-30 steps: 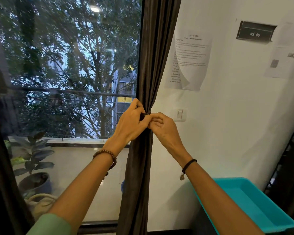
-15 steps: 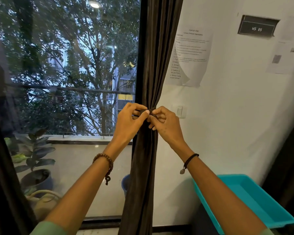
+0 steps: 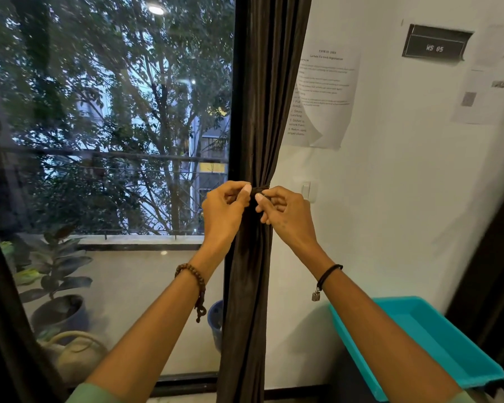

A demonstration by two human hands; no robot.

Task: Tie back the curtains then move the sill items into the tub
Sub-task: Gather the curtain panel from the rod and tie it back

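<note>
Both hands have drawn slightly apart since a moment ago, my left hand (image 3: pixel 224 210) and right hand (image 3: pixel 285 212) each pinching an end of the tie (image 3: pixel 261 189) cinched round the curtain (image 3: pixel 262 112) at the window's right edge. It looks like soft, light cloth that bunches easily and may slip, so I'd grip the ends close to the knot. The tub (image 3: pixel 419 338) sits low at the near right.

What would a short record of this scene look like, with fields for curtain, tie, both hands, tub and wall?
Curtain: dark brown, gathered at the window's right edge
Tie: dark band around the gathered curtain
Left hand: pinches the tie
Right hand: pinches the tie
Tub: turquoise, lower right, visible part bare
Wall: printed notice, light switch, sign "WS 05"
</note>
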